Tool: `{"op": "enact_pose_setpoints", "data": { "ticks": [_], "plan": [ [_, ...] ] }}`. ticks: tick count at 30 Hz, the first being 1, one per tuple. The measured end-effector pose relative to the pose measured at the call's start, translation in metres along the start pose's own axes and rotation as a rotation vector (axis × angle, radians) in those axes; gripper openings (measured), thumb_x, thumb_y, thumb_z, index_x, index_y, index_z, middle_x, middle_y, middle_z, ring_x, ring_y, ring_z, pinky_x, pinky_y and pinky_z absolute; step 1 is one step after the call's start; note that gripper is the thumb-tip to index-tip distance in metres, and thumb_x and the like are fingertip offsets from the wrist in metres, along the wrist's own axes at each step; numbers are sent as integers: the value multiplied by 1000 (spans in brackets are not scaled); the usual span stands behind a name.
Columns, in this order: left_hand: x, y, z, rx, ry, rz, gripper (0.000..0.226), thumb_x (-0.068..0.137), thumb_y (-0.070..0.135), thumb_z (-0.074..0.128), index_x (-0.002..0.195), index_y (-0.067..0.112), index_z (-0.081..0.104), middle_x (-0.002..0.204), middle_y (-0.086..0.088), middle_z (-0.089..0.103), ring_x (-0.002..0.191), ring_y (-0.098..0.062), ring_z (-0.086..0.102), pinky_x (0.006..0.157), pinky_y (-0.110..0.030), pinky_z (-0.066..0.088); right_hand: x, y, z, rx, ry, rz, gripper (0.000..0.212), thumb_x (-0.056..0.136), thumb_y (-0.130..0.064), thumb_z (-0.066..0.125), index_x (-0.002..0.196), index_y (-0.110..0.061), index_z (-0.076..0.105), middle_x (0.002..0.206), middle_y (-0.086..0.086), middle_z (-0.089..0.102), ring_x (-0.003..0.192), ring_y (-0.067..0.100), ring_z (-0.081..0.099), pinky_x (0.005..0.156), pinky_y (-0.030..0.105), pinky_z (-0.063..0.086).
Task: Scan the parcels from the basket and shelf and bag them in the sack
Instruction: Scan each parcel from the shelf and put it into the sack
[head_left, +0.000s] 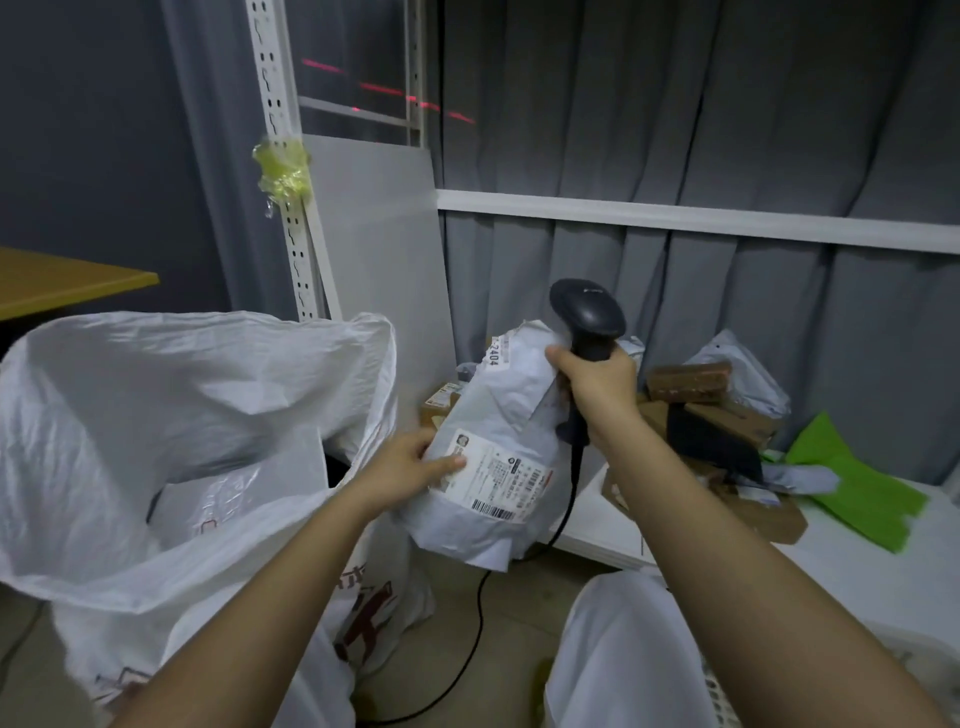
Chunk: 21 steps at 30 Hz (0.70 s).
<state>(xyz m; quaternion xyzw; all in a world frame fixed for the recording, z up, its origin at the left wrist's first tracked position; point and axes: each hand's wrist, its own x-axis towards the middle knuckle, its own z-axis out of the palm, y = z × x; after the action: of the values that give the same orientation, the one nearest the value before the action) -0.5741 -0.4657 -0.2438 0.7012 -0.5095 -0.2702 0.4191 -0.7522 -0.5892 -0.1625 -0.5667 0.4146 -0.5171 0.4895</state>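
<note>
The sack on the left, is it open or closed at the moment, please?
Open: the white sack's mouth gapes wide, and its inside shows.

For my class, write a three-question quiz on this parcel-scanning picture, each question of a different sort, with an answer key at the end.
1. True or false: the right hand grips the barcode scanner.
2. Multiple choice: the left hand holds the grey parcel near A) its printed label, B) its top edge, C) its cable.
3. Fill in: the open white sack stands to the ____ of the parcel.

Key: 1 true. 2 A. 3 left.
</note>
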Motion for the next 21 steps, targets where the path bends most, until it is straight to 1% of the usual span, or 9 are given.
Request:
{"op": "enact_pose_setpoints", "data": {
  "ticks": [2, 4, 6, 10, 12, 15, 17, 19, 21],
  "plan": [
    [0, 0, 2, 15, 55, 21, 3, 91, 27, 65, 92, 29, 67, 85, 11, 71, 78, -7, 67, 75, -27, 54, 5, -5, -4, 33, 27, -8, 24, 78, -19, 78, 94, -16, 60, 84, 0, 65, 78, 18, 61, 78, 34, 51],
    [3, 10, 2, 27, 115, 57, 10, 93, 22, 61, 87, 29, 63, 75, 15, 65, 68, -1, 59, 62, -17, 45, 9, -6, -9, 10, 36, -29, 25, 78, -21, 79, 92, -19, 58, 87, 0, 65, 79, 17, 61, 78, 33, 50],
    [12, 22, -1, 114, 129, 77, 4, 95, 22, 59, 93, 24, 62, 79, 11, 65, 72, -6, 59, 66, -23, 44, 11, -3, -16, -39, 59, -44, 28, 78, -23, 80, 95, -18, 58, 89, 2, 65, 83, 21, 60, 77, 34, 49],
    [30, 53, -8, 462, 57, 97, 14, 94, 27, 57, 102, 17, 63, 91, 1, 66, 85, -18, 62, 77, -34, 48, 6, 2, -30, -102, 109, -151, 25, 80, -21, 77, 92, -20, 55, 81, -8, 59, 83, 17, 59, 73, 31, 45],
    [37, 72, -7, 694, 37, 140, 12, 93, 26, 58, 96, 15, 61, 90, 2, 60, 84, -18, 57, 73, -31, 43, 1, 2, -34, -118, 4, -201, 24, 80, -17, 77, 93, -20, 57, 80, -8, 61, 77, 10, 58, 67, 26, 45],
    [43, 96, -1, 876, 12, 220, 10, 90, 30, 63, 93, 20, 62, 92, 1, 59, 86, -19, 55, 72, -30, 39, -2, 2, -30, -227, -196, -215, 22, 81, -10, 74, 90, -22, 59, 76, -4, 61, 67, 8, 54, 62, 25, 44],
    [48, 105, 1, 938, 58, 272, 20, 86, 38, 66, 97, 22, 66, 101, -1, 67, 97, -22, 60, 88, -34, 40, 1, 6, -26, -301, -242, -193, 19, 80, -12, 75, 93, -21, 63, 77, -4, 63, 68, 10, 55, 64, 26, 45],
    [50, 109, 2, 949, 148, 279, 28, 82, 46, 68, 99, 23, 67, 102, -1, 70, 107, -22, 59, 111, -41, 22, 5, 12, -24, -338, -263, -152, 22, 79, -13, 76, 98, -16, 65, 79, -2, 65, 72, 11, 58, 66, 27, 46],
    [50, 105, 0, 910, 258, 293, 33, 81, 49, 68, 103, 24, 67, 105, 1, 68, 114, -21, 56, 117, -46, 5, 6, 15, -23, -354, -253, -138, 21, 78, -9, 76, 95, -15, 64, 82, 2, 66, 75, 16, 60, 68, 29, 47]
  ]
}}
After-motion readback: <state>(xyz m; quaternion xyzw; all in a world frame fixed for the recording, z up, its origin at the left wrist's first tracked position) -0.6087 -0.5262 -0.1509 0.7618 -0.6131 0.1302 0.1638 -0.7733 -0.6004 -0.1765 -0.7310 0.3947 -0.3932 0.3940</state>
